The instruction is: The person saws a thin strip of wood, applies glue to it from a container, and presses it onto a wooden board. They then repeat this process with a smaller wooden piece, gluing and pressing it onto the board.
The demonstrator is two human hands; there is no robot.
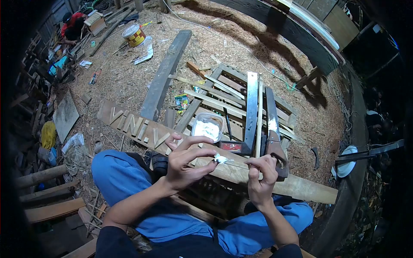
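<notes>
My left hand (187,161) pinches a small piece smeared with white paste (220,159) between thumb and forefinger, the other fingers raised. What lies under the paste is hard to make out. A thin stick (236,164) runs from my right hand (262,178) to the white smear; my right fingers are closed on its other end. Both hands are above a long wooden board (305,189) across my lap. Beyond them stands a clear plastic tub (194,122) of white paste (207,129). Several small wood strips (137,127) lie on the board's left part.
A handsaw (271,109) and a metal straightedge (251,101) lie beyond the board on a slatted wooden frame (223,71). A dark beam (167,73) rests on shavings. Farther off are a yellow-red bucket (134,35) and a crouching person in red (75,26).
</notes>
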